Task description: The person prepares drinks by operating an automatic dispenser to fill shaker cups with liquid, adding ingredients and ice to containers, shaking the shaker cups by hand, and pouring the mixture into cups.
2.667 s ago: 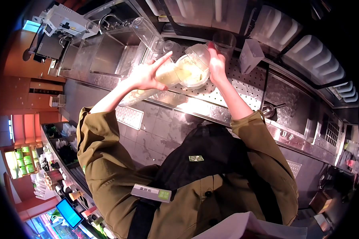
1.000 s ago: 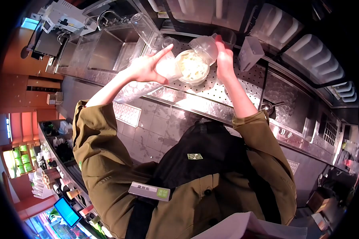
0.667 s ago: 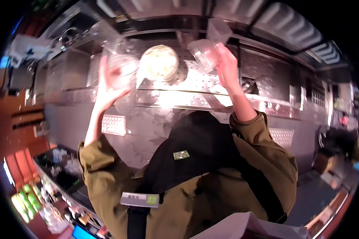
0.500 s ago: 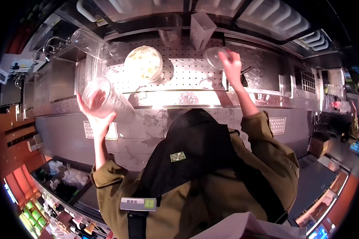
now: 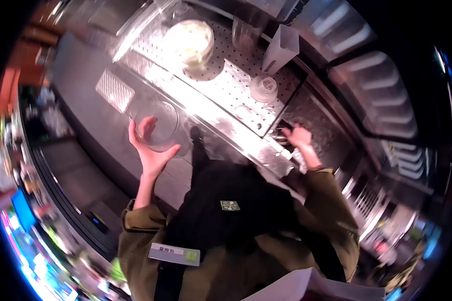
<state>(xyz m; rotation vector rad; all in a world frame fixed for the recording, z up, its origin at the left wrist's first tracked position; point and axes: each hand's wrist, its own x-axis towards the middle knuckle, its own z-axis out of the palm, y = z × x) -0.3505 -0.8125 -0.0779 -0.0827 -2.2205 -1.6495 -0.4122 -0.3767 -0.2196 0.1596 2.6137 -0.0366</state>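
My left hand [image 5: 153, 153] is wrapped around a large clear cylindrical container [image 5: 166, 123], its round open mouth toward me and its fingers visible through the wall. It hangs over the floor in front of the counter. My right hand [image 5: 300, 138] is at the front edge of the ice bin [image 5: 331, 113], fingers curled in. Something dark and shiny lies by its fingertips; what it grips, if anything, is hidden. A small clear domed piece [image 5: 263, 89] stands on the perforated metal counter [image 5: 221, 83], away from both hands.
A bright tub with pale contents [image 5: 190, 42] stands on the counter at left. Behind are a clear pitcher [image 5: 246, 32] and a tall white rectangular holder [image 5: 281, 50]. The counter's metal front edge [image 5: 186, 100] runs diagonally between my body and these things.
My view has turned, tilting the counter. My right hand has left the small clear piece and moved to the ice bin. My left hand still holds the container, now away from the counter edge.
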